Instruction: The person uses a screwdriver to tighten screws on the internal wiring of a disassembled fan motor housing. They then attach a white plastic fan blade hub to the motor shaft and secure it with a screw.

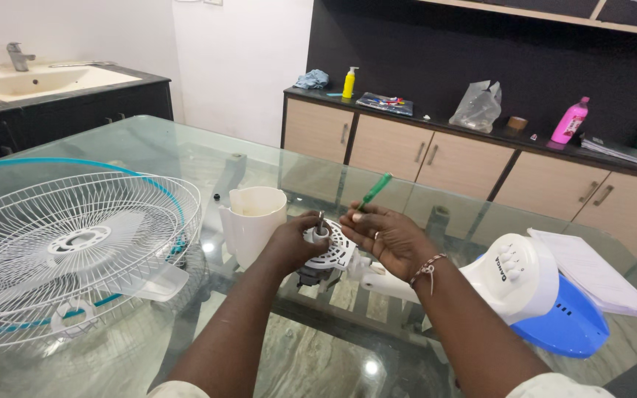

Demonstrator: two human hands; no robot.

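Both bare forearms enter from bottom edge, converge toward frame centre. Left forearm rises from 6 o'clock toward 12, slightly tilted to 1 o'clock; left hand [293, 243] curled, back of hand up, fingers bent forward and closed in grip. Right forearm runs from 5 o'clock toward 11 o'clock; beaded thread bracelet at wrist. Right hand [388, 237] palm down, fingers curled in toward 9 o'clock, thumb and forefinger pinched. Hands near each other, fingertips almost meeting.

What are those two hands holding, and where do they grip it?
The left hand grips the white fan motor unit at its slotted round front, by the shaft. The right hand holds a green-handled screwdriver low on its handle.
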